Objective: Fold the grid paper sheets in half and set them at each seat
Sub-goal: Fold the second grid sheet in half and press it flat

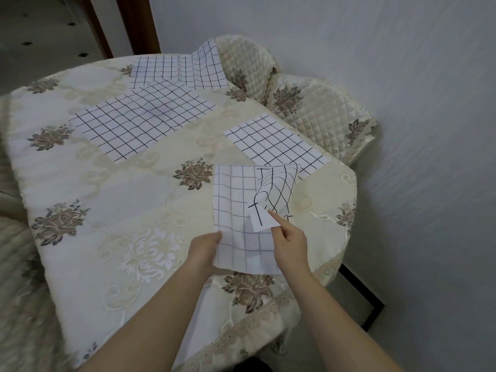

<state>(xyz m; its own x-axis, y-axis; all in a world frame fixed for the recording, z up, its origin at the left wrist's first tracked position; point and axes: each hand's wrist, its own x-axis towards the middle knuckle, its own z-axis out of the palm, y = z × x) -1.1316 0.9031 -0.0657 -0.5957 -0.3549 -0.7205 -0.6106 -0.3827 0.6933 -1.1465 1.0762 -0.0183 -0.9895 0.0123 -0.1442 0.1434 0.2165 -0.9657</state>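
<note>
While your left hand (205, 249) grips the grid sheet (232, 200) by its near edge at the table's (107, 183) near-right corner, your right hand (290, 244) pinches its curled-over corner.

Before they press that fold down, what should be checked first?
1. Left hand holds the held sheet by its near edge: ok.
2. Right hand pinches the turned-over corner: ok.
3. Turned-over part lines up with the part beneath: not ok, it is curled and skewed.
4. Crease pressed flat: not ok.
5. Smaller sheet lies flat by the quilted chair: ok.
6. Bare tablecloth beside the hands for laying the sheet down: ok.
</note>
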